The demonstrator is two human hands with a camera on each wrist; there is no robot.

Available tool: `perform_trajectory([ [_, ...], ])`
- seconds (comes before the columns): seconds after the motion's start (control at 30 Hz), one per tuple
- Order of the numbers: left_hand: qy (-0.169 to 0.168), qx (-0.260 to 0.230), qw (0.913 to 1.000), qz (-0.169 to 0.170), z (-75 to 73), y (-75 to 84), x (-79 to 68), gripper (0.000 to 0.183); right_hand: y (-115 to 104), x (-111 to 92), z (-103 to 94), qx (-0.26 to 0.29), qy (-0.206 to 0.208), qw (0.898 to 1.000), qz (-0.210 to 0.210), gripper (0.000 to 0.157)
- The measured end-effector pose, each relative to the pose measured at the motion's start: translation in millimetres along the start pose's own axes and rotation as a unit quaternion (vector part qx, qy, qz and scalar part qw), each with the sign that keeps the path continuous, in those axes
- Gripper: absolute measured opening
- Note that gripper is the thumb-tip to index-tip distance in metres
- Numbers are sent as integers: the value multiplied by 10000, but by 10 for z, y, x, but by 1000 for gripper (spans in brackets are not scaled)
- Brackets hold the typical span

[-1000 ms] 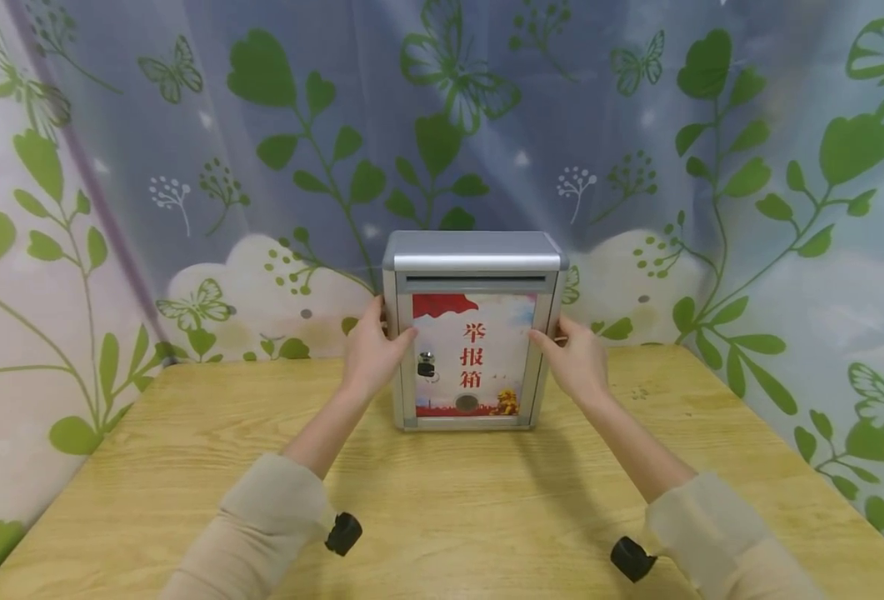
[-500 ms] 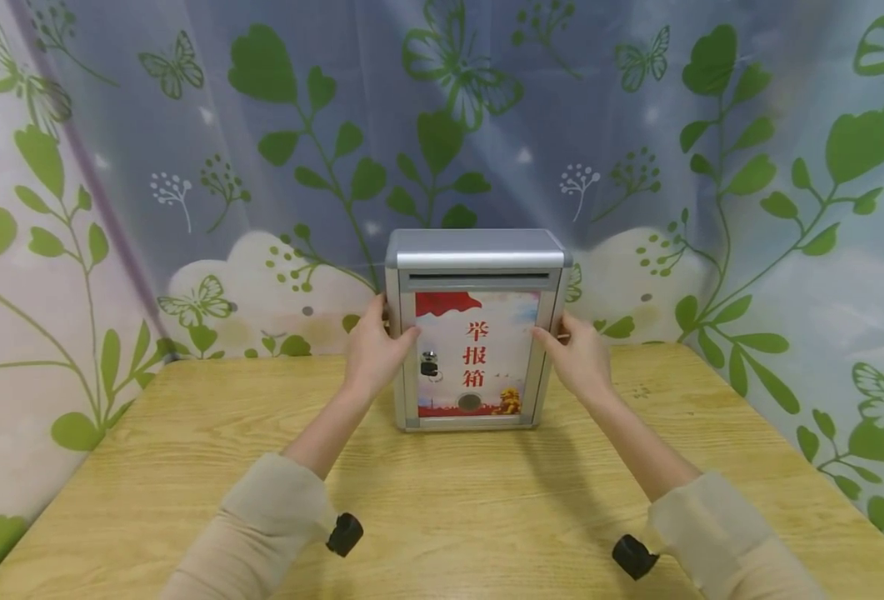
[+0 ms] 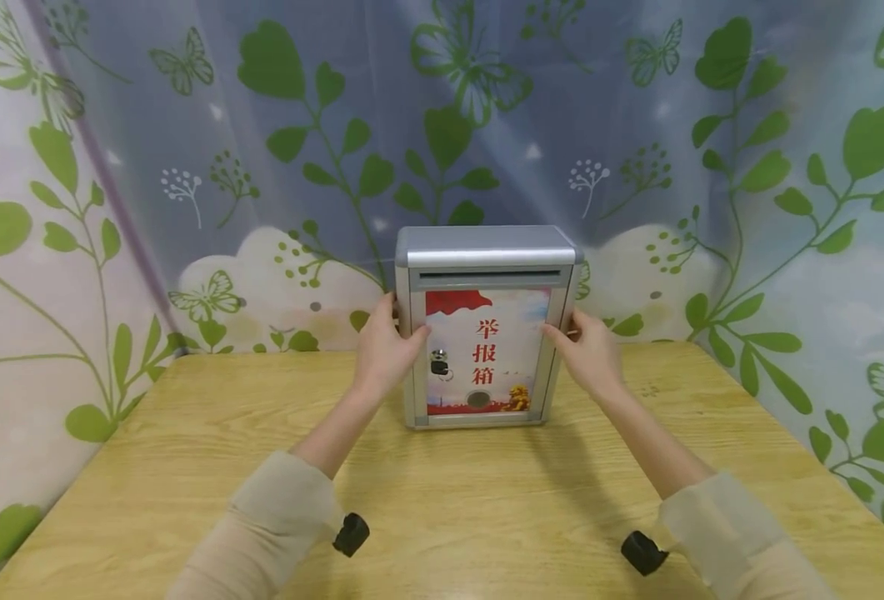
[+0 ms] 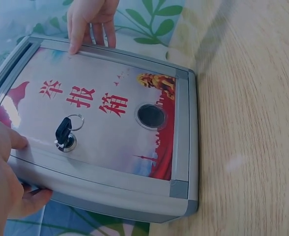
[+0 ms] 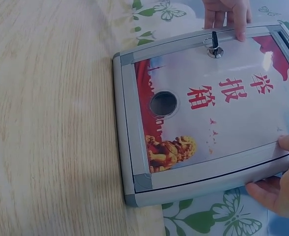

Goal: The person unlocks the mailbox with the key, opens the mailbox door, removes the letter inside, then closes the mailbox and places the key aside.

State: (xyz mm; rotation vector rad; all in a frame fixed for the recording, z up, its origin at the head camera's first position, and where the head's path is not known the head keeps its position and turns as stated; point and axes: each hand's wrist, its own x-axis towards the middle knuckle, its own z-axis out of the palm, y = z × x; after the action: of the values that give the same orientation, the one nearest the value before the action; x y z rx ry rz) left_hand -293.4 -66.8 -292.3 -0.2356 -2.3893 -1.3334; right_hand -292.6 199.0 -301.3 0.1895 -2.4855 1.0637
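Note:
A silver metal report box with a slot near its top stands upright on the wooden table. Its white front panel carries red characters, a red banner, a golden lion and a round dark window. A key with a ring sits in the lock on the panel's left side. My left hand grips the box's left side, thumb on the front frame and fingers along the side. On the opposite side my right hand holds it likewise. The fingertips behind the box are partly hidden.
The wooden table extends in front of the box and to both sides. Behind it hangs a curtain printed with green leaves and butterflies. Black wrist cameras hang below both sleeves.
Both hands keep their grip on the box, which stays upright. The whole scene, curtain included, shifts slightly to the right in the head view.

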Motion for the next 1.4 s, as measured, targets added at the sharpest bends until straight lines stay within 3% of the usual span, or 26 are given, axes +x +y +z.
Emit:
perform_trajectory([
  [0.13, -85, 12, 10000, 22, -21, 5, 37, 62, 0, 19, -17, -16, -80, 10000, 14, 35],
  [0.3, -499, 149, 9986, 29, -90, -7, 101, 62, 19, 22, -17, 111, -103, 9999, -15, 36],
  [0.57, -986, -180, 9941, 421, -316, 114, 226, 62, 65, 17, -21, 137, -193, 9997, -50, 41],
  [0.83, -739, 152, 9927, 938, -509, 345, 346, 60, 67, 27, -33, 212, -287, 9993, -68, 43],
  [0.97, -663, 709, 9882, 1186, -581, 453, 383, 57, 61, 26, -48, 202, -311, 9993, -102, 43],
  [1.17, -850, 1480, 9705, 1702, -672, 613, 450, 47, 61, 42, -75, 227, -431, 9987, -121, 43],
  [1.27, -1355, 1831, 9536, 1968, -724, 706, 487, 40, 67, 53, -92, 204, -477, 9985, -170, 41],
  [1.4, -2140, 2377, 9240, 2096, -800, 839, 530, 34, 72, 49, -115, 235, -499, 9981, -261, 41],
])
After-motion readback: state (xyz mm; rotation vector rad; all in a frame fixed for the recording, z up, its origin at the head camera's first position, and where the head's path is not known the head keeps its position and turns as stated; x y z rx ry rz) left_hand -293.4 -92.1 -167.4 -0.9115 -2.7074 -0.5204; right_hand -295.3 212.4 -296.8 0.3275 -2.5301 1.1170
